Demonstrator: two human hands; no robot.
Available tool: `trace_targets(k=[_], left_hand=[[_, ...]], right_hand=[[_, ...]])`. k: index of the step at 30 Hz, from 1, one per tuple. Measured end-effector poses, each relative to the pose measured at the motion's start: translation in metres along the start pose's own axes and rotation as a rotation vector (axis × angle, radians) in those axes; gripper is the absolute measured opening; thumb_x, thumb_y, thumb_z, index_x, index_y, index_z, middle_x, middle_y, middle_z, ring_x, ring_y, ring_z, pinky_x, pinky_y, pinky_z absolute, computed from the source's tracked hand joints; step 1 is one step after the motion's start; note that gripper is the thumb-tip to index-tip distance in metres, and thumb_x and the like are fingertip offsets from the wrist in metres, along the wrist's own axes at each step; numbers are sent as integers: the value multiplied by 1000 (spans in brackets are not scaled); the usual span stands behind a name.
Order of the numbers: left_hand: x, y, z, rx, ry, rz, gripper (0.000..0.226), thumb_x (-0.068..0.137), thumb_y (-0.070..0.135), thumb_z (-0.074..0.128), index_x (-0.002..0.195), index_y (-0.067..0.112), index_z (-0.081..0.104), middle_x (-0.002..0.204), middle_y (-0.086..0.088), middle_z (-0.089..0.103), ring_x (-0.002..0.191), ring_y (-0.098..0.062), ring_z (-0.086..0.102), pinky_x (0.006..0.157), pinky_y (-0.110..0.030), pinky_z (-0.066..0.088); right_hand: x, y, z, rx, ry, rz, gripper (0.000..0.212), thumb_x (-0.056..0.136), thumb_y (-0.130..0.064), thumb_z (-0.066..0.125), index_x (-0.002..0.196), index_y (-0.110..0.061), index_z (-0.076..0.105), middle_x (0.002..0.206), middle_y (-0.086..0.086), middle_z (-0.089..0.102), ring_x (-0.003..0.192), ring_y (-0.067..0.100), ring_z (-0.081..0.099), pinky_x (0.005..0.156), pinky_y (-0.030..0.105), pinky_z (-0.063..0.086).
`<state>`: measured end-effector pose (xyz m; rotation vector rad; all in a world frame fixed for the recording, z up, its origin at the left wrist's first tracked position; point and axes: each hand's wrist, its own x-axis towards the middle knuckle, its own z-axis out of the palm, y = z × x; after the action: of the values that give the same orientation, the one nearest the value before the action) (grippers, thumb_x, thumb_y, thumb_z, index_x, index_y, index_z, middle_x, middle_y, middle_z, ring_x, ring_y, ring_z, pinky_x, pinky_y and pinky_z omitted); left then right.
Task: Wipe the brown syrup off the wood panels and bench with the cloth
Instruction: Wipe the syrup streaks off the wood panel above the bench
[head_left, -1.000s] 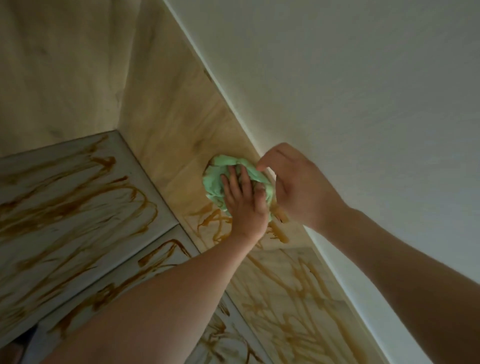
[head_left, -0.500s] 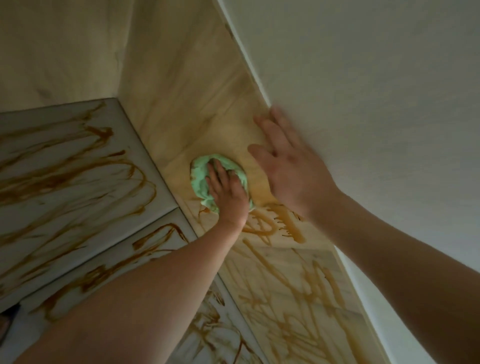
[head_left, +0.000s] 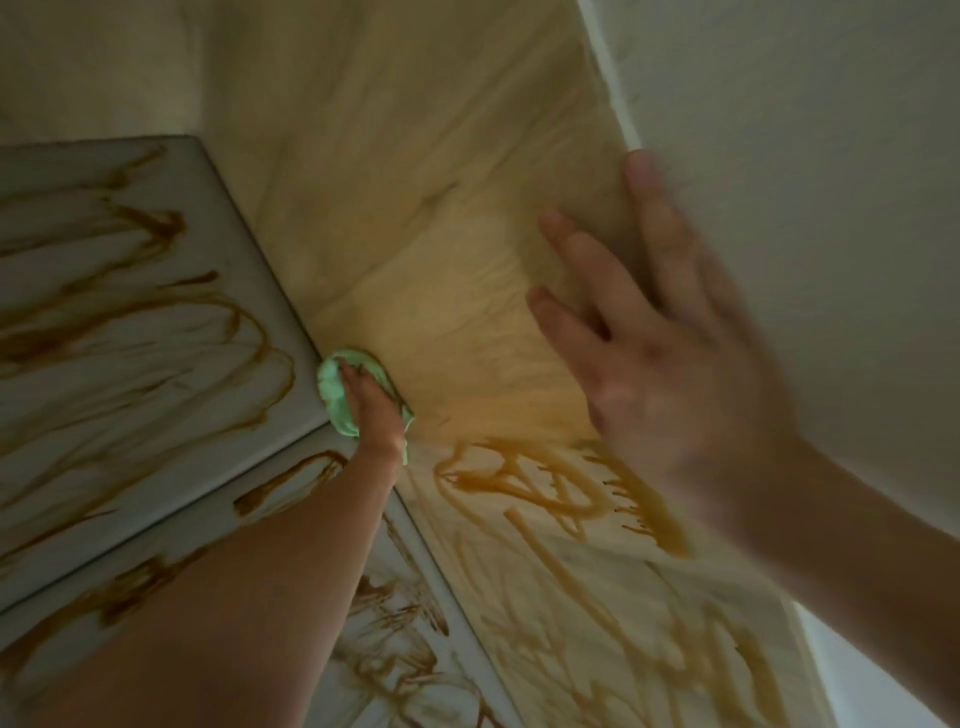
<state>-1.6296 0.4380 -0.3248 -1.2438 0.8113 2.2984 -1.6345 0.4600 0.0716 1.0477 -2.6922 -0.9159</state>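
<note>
The wood panel (head_left: 415, 156) takes up most of what I can see, a pale sheet that runs from the upper left down to the lower right. Its upper part looks bare, with a faint yellowish smear across the middle. Along its right edge it meets a white wall (head_left: 805, 130).

The bench (head_left: 104, 244) joins the panel's left edge, in two grey slabs with a seam between them. Both are streaked with loops of brown syrup (head_left: 156, 223). More syrup (head_left: 524, 483) runs in thick lines over the lower half of the panel, down to the bottom edge.

The left forearm reaches up from the bottom left across the lower slab. The right arm comes in from the lower right.

The right hand (head_left: 670, 364) is blurred. It is spread wide, fingers straight and apart, holding nothing, with its back towards me. It is over the panel's right edge, the longest fingertip by the line of the wall. I cannot tell whether the palm touches the wood.

The left hand (head_left: 371, 400) is at the panel's left edge, where the seam ends. Its fingers are curled over the green cloth (head_left: 332, 384) and hold it bunched against the wood, just above the nearest syrup.
</note>
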Motion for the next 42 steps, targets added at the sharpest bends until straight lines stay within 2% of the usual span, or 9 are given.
trace_targets(k=[6,10,14,20,28,30,33,37,42], left_hand=[[54,-25,-18,-69,47,-155,126,51,103,33,153,31,48,149,0,55,132,-26,54,118,-49,39],[-19,2,-3,-146,-9,-270,108,74,98,27,153,27,46,144,-4,56,132,-29,54,116,-54,41],[-100,20,24,-193,-29,-335,78,96,80,25,138,22,58,117,-9,66,109,-30,63,106,-47,49],[-182,36,54,-228,-134,-397,77,93,79,32,130,22,69,125,-12,71,118,-36,65,108,-58,48],[-266,60,76,-134,-317,-440,64,100,60,33,127,20,75,123,-11,74,113,-34,70,96,-51,57],[-289,65,81,-98,-367,-427,61,99,54,34,127,18,74,129,-14,71,121,-37,67,105,-53,50],[-314,71,89,-21,-368,-414,54,94,43,38,118,15,78,128,-12,71,120,-34,67,105,-50,50],[-347,77,98,121,-303,-338,21,71,30,47,61,20,63,86,-3,59,79,-22,52,85,-38,46],[-389,83,114,212,-366,-322,1,56,21,44,56,20,43,75,-5,38,66,-20,33,69,-34,33]], right_hand=[[2,0,1,-21,0,-5,38,111,-8,35,123,-9,71,161,16,42,153,53,18,126,48,14],[1,0,3,-9,29,-4,37,113,-11,36,120,-10,72,160,16,44,152,53,20,126,48,13],[-1,0,0,26,40,-2,32,112,-11,39,116,-9,71,160,17,42,153,52,20,127,49,13],[-2,0,-7,108,-11,20,28,111,-14,41,110,-10,69,161,16,41,154,51,17,129,50,12],[-27,8,-58,643,-267,220,92,81,-47,-3,142,-9,54,172,11,15,160,31,9,124,45,28],[-62,4,-64,654,-156,321,74,89,-38,11,136,-7,59,165,17,33,151,39,34,114,52,44],[-122,-6,-68,638,68,427,50,83,-6,30,112,-2,70,122,21,64,109,42,64,81,49,60],[-185,-19,-73,685,99,577,44,74,14,43,102,-5,72,102,12,64,94,34,62,73,44,58],[-215,-34,-75,751,-14,704,32,76,13,58,97,-8,70,95,11,63,74,37,63,57,48,58]])
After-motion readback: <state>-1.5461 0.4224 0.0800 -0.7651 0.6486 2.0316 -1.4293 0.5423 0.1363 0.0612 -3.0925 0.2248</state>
